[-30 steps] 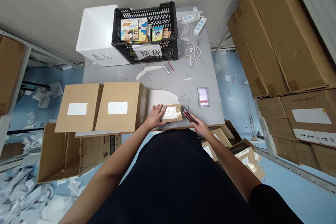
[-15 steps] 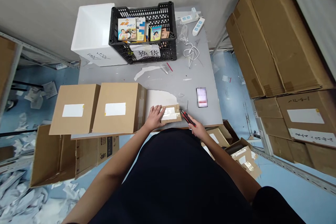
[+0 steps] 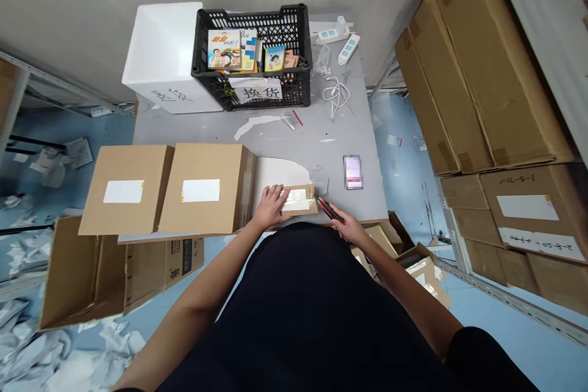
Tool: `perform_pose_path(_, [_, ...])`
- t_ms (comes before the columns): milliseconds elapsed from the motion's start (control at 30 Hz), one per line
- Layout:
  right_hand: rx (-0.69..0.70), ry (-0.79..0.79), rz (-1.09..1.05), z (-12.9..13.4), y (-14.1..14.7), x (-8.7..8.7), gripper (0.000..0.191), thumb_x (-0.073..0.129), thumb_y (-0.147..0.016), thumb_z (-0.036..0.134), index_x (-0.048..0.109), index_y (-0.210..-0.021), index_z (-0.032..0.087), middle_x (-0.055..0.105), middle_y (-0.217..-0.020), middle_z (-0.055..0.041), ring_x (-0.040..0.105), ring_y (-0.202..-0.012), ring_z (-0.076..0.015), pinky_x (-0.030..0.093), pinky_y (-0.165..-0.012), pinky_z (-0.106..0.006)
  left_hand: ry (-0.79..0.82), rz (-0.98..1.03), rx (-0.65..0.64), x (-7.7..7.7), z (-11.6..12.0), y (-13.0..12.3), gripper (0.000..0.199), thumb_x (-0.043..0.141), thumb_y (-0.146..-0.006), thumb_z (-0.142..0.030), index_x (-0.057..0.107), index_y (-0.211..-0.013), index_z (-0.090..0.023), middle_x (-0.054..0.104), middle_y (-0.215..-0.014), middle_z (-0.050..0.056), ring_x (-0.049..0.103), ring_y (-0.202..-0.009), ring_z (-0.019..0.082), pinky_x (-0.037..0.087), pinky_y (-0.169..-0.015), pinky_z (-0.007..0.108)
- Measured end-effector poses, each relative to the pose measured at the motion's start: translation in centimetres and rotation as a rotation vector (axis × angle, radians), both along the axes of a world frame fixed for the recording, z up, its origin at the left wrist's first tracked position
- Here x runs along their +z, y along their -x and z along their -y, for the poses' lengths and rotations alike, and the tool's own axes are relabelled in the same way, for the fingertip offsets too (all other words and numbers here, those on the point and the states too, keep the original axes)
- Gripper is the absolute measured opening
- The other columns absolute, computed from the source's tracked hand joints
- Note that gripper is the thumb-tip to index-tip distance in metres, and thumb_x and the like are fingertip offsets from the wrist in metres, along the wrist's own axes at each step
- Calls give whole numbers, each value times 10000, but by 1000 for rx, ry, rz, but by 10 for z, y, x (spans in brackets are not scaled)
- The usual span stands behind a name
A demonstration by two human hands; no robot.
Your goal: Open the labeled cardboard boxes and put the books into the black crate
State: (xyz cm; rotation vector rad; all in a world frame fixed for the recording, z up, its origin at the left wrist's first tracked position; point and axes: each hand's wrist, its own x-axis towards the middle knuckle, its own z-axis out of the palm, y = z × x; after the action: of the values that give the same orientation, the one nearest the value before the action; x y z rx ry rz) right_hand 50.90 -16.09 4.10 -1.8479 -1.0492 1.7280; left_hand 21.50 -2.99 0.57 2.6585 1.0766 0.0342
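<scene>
My left hand (image 3: 271, 205) holds the left end of a small cardboard box (image 3: 299, 200), fingers over its top, keeping it flat near the table's front edge. Clear tape and a white label cover the box's upper face. In my right hand (image 3: 348, 225) is a red and black utility knife (image 3: 330, 208), gripped by its rear end. The knife's tip points up and left and meets the right end of the box; whether the blade is in the cardboard is too small to tell. A white sheet (image 3: 281, 166) lies beneath and behind the box.
Two larger labelled cartons (image 3: 206, 162) stand left of my hands. Behind are a black crate (image 3: 257, 87) of books and a white bin (image 3: 172, 98). A phone (image 3: 353, 172), a white cable (image 3: 337, 93) and power strips (image 3: 349, 49) lie right. Open cartons (image 3: 147, 272) sit below the table.
The knife has turned slightly in my right hand, its tip staying at the box's right end. My left hand and the small box keep their place. The camera view has shifted slightly.
</scene>
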Motion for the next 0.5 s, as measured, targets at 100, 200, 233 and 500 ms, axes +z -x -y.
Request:
perform_pose_path(100, [14, 56, -49, -6, -11, 6, 638, 519, -927, 281, 283, -1518, 322, 536, -673, 47, 424, -407, -62, 322, -372, -169, 2, 5, -1, 0, -1, 0, 937, 659, -709, -605, 354, -1460, -135, 381, -1465, 226, 314, -1369, 388, 150, -1146, 563])
perform_pose_path(200, [72, 97, -117, -19, -28, 13, 641, 536, -911, 268, 308, -1505, 340, 524, -650, 65, 409, -398, -55, 334, -378, -168, 19, 15, -5, 0, -1, 1, 935, 654, -710, -609, 349, -1463, -146, 384, -1466, 222, 319, -1367, 386, 154, -1145, 562])
perform_pose_path(233, [96, 104, -140, -25, -35, 15, 642, 546, -902, 261, 323, -1499, 340, 520, -641, 69, 404, -396, -53, 334, -378, -166, 25, 18, -5, 0, -1, 1, 931, 653, -711, -606, 346, -1464, -153, 386, -1465, 219, 321, -1366, 386, 156, -1144, 563])
perform_pose_path(500, [110, 128, -183, -29, -47, 7, 697, 636, -820, 222, 400, -1473, 286, 539, -575, 67, 386, -370, -54, 308, -359, -162, 46, 19, 0, 1, -2, 1, 919, 654, -711, -583, 346, -1467, -160, 394, -1457, 214, 324, -1364, 385, 150, -1147, 559])
